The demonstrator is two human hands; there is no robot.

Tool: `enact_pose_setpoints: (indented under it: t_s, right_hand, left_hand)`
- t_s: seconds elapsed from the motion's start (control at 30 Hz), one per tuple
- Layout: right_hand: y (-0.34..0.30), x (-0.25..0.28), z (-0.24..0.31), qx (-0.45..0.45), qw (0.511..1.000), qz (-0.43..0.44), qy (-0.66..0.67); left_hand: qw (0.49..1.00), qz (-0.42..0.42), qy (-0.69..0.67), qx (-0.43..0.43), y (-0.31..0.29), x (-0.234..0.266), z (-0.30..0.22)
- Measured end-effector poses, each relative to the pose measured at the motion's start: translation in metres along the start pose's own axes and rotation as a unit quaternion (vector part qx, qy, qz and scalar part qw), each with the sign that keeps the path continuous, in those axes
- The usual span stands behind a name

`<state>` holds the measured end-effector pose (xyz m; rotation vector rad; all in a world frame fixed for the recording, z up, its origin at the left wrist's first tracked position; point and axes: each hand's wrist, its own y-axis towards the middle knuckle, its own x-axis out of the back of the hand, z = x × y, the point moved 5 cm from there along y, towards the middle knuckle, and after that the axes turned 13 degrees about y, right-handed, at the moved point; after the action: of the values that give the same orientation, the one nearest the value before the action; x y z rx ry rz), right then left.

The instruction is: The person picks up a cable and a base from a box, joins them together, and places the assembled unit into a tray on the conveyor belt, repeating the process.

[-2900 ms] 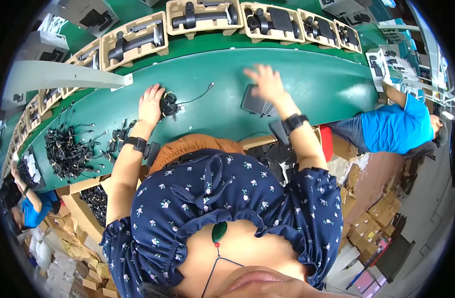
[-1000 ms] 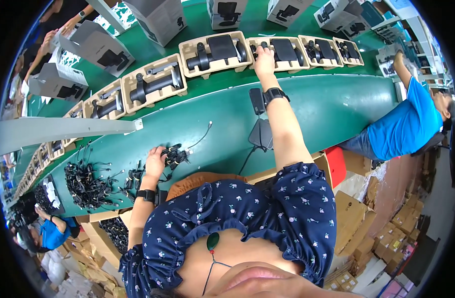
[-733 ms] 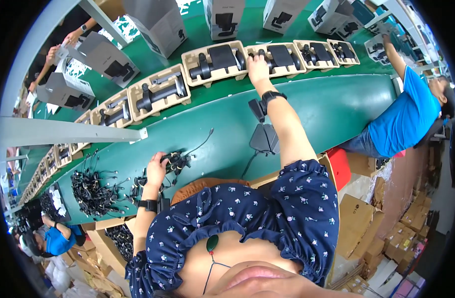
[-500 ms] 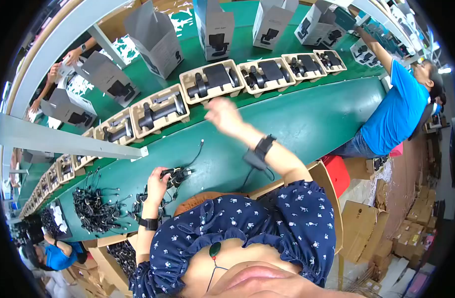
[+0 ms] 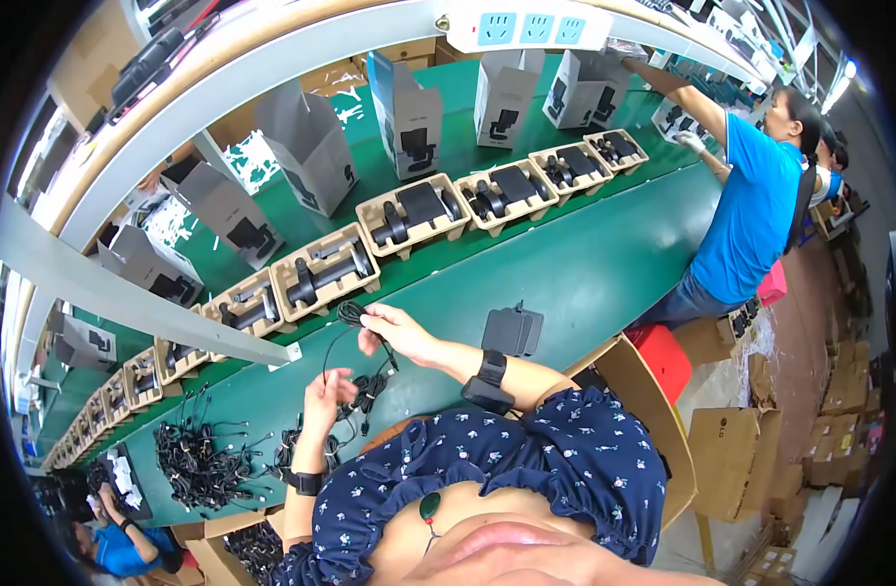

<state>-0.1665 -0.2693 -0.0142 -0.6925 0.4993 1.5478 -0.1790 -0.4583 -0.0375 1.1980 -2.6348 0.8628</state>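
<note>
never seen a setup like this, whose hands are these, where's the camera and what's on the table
There is no machine: these are a person's own bare hands, seen by a wide fisheye camera on the head, looking down, so straight edges bend near the rim. The right hand holds a coiled cable in its fingers. A strand runs down toward the left hand; whether that one grips it is hard to tell. On the green bench, a big pile of cables lies to the left and dark plates to the right. Beyond is a row of trays with dark parts, then boxes. A co-worker in blue is at the right.
</note>
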Motion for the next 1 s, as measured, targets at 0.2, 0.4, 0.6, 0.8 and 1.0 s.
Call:
enact_pose_setpoints:
  t_s: [0.2, 0.4, 0.6, 0.8, 1.0]
  right_hand:
    - [-0.006, -0.004, -0.029, 0.031, 0.943, 0.06, -0.327]
    - [-0.028, -0.034, 0.008, 0.19, 0.808, 0.037, -0.556]
    - [-0.043, -0.035, -0.02, 0.113, 0.753, 0.288, -0.581]
    - [-0.048, -0.031, -0.028, -0.031, 0.753, 0.237, -0.613]
    - [-0.051, -0.027, -0.032, -0.085, 0.791, 0.263, -0.546]
  left_hand:
    - [0.947, 0.083, -0.298, -0.093, 0.012, -0.042, -0.022]
    - [0.928, 0.204, -0.311, -0.009, 0.006, -0.05, -0.013]
    - [0.941, 0.259, -0.207, 0.071, 0.0, -0.043, -0.018]
    - [0.947, 0.229, -0.212, 0.07, -0.004, -0.043, -0.006]
    - [0.962, 0.233, -0.133, 0.049, -0.005, -0.042, 0.01]
